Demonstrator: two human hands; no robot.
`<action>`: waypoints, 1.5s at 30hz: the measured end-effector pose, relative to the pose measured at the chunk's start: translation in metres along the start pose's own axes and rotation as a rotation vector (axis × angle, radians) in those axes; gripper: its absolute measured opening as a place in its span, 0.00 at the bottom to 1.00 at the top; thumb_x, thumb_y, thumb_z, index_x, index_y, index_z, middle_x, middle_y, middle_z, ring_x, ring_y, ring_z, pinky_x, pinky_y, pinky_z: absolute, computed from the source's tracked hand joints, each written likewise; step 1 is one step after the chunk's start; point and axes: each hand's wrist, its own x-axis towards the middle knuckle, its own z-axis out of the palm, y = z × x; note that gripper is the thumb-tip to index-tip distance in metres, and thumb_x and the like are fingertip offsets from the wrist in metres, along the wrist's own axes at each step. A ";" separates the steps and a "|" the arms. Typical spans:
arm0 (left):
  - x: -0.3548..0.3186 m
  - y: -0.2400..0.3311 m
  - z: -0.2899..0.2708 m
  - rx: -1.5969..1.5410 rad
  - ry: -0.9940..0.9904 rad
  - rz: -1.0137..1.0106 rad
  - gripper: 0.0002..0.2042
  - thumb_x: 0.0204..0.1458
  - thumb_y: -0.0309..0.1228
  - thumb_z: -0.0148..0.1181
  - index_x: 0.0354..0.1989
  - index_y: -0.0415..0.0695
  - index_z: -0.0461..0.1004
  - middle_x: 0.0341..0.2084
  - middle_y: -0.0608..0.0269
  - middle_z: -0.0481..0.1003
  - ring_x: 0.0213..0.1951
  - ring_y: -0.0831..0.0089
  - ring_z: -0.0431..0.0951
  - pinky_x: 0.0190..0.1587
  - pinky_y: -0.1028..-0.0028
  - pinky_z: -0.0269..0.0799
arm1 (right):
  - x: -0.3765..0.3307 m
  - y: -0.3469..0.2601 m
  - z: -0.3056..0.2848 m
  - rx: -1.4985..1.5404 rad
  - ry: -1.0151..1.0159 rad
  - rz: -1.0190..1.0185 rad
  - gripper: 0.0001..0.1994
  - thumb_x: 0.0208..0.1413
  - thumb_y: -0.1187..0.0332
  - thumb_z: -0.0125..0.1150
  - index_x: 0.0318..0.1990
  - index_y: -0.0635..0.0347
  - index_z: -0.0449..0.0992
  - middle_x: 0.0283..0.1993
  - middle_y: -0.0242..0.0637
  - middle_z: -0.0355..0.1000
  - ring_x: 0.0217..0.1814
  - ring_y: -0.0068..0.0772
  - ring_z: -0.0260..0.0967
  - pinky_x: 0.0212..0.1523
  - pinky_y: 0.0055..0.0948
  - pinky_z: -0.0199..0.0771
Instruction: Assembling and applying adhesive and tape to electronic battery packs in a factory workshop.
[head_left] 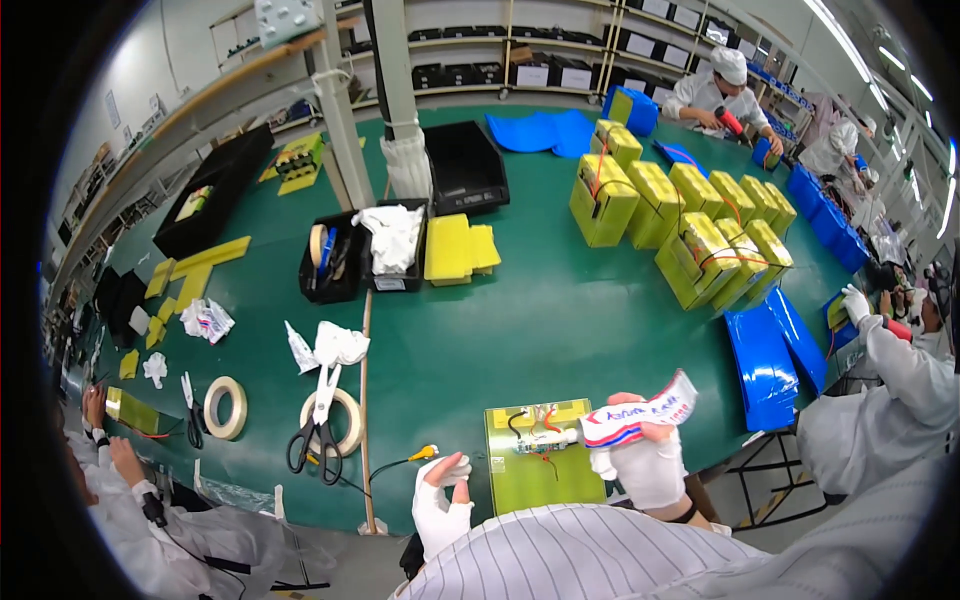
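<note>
My right hand (648, 470), in a white glove with bare fingertips, is closed around a squeezed, partly flattened white tube (650, 412) with red and blue stripes. The tube lies over the right end of a yellow-green battery pack (540, 487) at the table's near edge. On top of that pack sits a small circuit board (543, 441) with red and black wires. Left of the pack, my left hand (443, 503) is gloved the same way. Its thumb and forefinger stand apart with nothing between them. A cable with a yellow connector (424, 453) lies just beyond it.
Black-handled scissors (316, 440) lie on a tape roll (348, 420) to the left. Several yellow battery packs (605, 205) stand far right, near blue sheets (762, 365). Black bins (468, 170) sit at the back. Co-workers (725, 95) work around the table.
</note>
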 end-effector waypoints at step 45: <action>0.048 0.004 -0.004 0.935 -0.302 0.164 0.22 0.39 0.19 0.67 0.47 0.45 0.80 0.55 0.57 0.72 0.58 0.54 0.70 0.60 0.59 0.64 | 0.050 0.015 -0.001 -0.641 0.285 0.023 0.14 0.56 0.65 0.66 0.43 0.59 0.69 0.30 0.39 0.78 0.22 0.23 0.74 0.19 0.19 0.65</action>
